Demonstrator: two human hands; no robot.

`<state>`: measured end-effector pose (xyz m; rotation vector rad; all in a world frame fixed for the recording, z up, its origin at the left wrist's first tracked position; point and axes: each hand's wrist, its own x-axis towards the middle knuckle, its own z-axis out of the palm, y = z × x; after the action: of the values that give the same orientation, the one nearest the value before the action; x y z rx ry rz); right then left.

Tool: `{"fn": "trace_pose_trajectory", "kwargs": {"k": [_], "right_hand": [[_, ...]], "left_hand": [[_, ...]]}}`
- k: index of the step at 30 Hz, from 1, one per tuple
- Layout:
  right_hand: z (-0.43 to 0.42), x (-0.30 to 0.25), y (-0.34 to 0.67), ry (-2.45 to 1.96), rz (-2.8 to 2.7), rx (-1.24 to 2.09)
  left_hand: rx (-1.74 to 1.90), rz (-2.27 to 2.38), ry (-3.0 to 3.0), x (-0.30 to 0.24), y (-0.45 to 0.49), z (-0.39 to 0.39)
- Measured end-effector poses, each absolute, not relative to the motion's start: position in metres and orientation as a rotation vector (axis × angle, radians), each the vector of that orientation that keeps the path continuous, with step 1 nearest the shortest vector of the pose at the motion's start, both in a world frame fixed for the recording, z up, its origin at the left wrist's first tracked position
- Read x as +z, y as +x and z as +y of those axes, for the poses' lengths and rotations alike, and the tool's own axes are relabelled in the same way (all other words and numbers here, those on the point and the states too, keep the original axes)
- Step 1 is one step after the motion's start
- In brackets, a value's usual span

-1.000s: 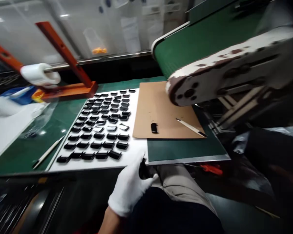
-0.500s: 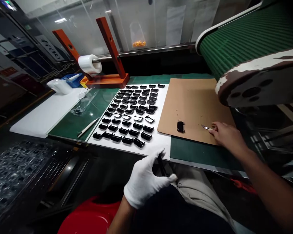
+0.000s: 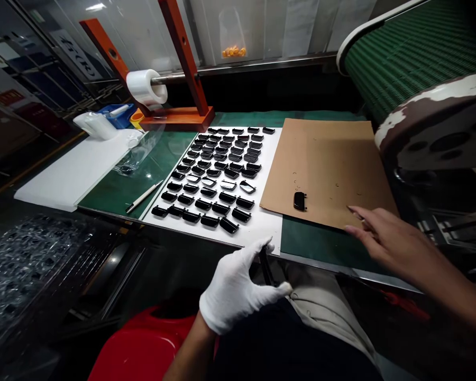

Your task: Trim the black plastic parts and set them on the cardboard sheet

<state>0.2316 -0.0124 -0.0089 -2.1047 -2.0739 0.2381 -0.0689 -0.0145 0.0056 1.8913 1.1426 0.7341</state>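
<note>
My left hand (image 3: pixel 236 291), in a white glove, is closed on a small black plastic part (image 3: pixel 266 267) at the table's front edge, gripped by its ends between thumb and fingers. Bare and closed, my right hand (image 3: pixel 392 235) holds a small knife (image 3: pixel 354 212) over the right side of the cardboard sheet (image 3: pixel 325 153). Most of the knife is hidden by the fingers. One black part (image 3: pixel 300 201) lies on the cardboard with a few tiny curled shavings around it. Several similar black parts (image 3: pixel 209 220) lie in rows on a white sheet (image 3: pixel 262 219) to the left.
A white pen-like tool (image 3: pixel 144 197) lies on the green tabletop (image 3: pixel 103 193). Behind it, an orange wooden stand (image 3: pixel 182 123) carries a roll of clear film (image 3: pixel 145 87). A green conveyor belt (image 3: pixel 424 47) overhangs the right. A red stool (image 3: pixel 138 349) stands below.
My right hand has lifted off the cardboard and moved right with the knife, which has turned in the fingers. My left hand keeps its hold on the black part. The view has shifted slightly.
</note>
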Motion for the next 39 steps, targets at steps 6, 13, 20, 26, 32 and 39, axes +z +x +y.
{"fn": "trace_pose_trajectory", "kwargs": {"k": [6,13,20,26,32,39], "right_hand": [[-0.039,0.027,0.187,-1.502,-2.239,0.859],[-0.042,0.062,0.148,-1.437,-2.326,1.04],[-0.054,0.06,0.135,-1.499,-2.603,0.514],[-0.055,0.061,0.133,-1.464,-2.647,0.28],[-0.058,0.062,0.133,-1.506,-2.697,0.273],[-0.059,0.058,0.133,-1.529,-2.707,0.244]], "left_hand": [[0.709,1.066,1.912,0.01,-0.064,-0.018],[0.677,1.032,1.87,0.017,-0.061,-0.027],[0.635,0.971,1.896,0.026,-0.057,-0.033],[0.579,0.891,1.919,0.03,-0.054,-0.034],[0.538,0.832,1.914,0.034,-0.051,-0.034],[0.511,0.822,1.919,0.034,-0.048,-0.034]]}}
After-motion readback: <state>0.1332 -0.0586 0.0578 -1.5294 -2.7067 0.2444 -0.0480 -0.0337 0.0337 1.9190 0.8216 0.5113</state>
